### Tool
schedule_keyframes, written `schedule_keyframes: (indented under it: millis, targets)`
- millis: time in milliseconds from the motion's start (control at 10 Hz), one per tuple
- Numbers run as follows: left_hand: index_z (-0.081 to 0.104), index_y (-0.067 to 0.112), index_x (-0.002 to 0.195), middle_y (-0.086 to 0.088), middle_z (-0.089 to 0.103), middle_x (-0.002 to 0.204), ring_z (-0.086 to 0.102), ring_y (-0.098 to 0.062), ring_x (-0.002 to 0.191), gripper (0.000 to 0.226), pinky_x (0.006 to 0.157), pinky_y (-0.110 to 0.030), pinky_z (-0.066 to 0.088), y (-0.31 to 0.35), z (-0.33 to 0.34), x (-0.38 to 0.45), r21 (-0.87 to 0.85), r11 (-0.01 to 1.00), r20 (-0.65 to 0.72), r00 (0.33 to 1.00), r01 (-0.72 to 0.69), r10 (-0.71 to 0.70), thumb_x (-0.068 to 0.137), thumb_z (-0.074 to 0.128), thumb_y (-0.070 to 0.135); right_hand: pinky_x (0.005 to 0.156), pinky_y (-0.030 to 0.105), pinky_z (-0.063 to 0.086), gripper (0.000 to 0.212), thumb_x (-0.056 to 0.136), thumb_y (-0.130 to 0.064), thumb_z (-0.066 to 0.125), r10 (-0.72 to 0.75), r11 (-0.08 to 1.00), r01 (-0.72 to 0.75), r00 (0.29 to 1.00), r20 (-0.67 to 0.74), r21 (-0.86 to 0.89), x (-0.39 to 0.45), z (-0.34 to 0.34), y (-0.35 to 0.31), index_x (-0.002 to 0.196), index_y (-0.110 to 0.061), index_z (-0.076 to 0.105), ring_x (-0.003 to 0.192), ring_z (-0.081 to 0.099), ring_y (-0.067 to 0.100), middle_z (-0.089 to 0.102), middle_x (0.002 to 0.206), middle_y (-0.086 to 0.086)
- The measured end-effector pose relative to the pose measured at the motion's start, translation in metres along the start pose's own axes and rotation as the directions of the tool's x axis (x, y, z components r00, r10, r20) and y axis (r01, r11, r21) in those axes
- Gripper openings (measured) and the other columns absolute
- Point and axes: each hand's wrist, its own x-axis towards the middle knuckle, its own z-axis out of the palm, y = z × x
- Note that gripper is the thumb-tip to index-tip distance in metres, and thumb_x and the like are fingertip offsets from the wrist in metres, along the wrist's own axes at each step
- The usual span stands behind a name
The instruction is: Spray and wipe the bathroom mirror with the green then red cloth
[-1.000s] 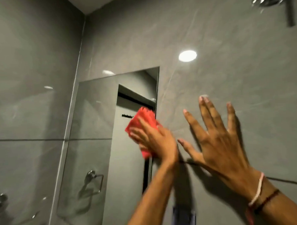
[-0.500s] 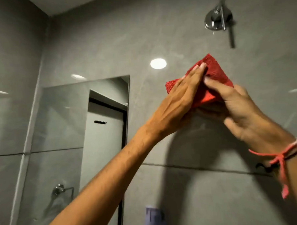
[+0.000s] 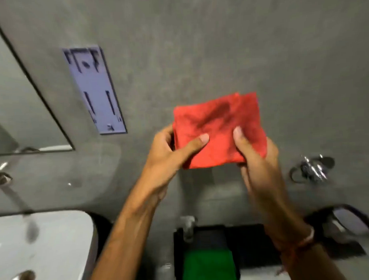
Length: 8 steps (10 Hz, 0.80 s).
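Grey tiled wall (image 3: 197,45) fills most of the view; everything below is placed rel. to the red cloth (image 3: 219,131). Mirror (image 3: 17,108) sits far left of the cloth, only its lower right corner in view, too little to judge if it's streak-free. White sink (image 3: 43,249) is lower left of the cloth, w/ a tap (image 3: 5,179) above it. Purple wall plate (image 3: 94,88) is up-left of the cloth, well apart. Black tray (image 3: 245,238) is straight below the cloth; green cloth (image 3: 208,266) lies folded in it, so the green pass looks done, in my read.

You hold the red cloth folded flat in front of the wall, w/ both hands. Left hand (image 3: 169,153) grips the left edge, thumb pressed on the front, other fingers behind. Right hand (image 3: 257,158) grips the lower right, thumb on the front, fingers curled behind, out of sight.

Est. progress: late stage. The cloth is away from the mirror, so either you refold for another pass or you're finishing. Left to do, prob.: put the red cloth down by the green one.
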Motion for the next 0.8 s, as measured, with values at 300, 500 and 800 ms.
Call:
schedule_keyframes:
  millis: [300,500,800]
  targets:
    - [0.063,0.013,0.098,-0.008,0.071,0.093,0.071,-0.01,0.076,0.026,0.072,-0.024,0.057,-0.25,0.044,-0.096,0.286,0.697,-0.099,0.744,0.657,-0.661,0.083,0.072,-0.006,0.085,0.035,0.057,0.027,0.09,0.002,0.076,0.585,0.678,-0.662,0.749,-0.311,-0.32,-0.094,-0.156,0.231,0.115,-0.007,0.066,0.102,0.067,0.028,0.073,0.12,0.027]
    - [0.047,-0.001,0.132,-0.024,0.061,0.134,0.061,-0.035,0.122,0.045,0.102,-0.043,0.05,-0.346,0.062,-0.099,0.435,0.458,-0.133,0.559,0.775,-0.818,0.09,0.063,0.004,0.1,0.028,0.045,0.051,0.093,0.008,0.059,0.762,0.314,-0.666,0.602,-0.24,-0.676,-0.093,-0.192,0.31,0.142,-0.004,0.057,0.124,0.066,0.035,0.07,0.127,0.014]
    - [0.016,0.005,0.159,-0.013,0.018,0.169,0.02,-0.025,0.156,0.068,0.124,-0.022,0.012,-0.331,0.046,-0.106,0.73,0.535,0.056,0.743,0.425,-0.667,0.098,0.043,-0.002,0.127,0.035,0.037,0.074,0.098,-0.02,0.063,0.679,0.262,-0.056,0.72,0.143,-0.963,-0.074,-0.192,0.294,0.165,-0.011,0.031,0.154,0.044,0.029,0.036,0.172,0.009]
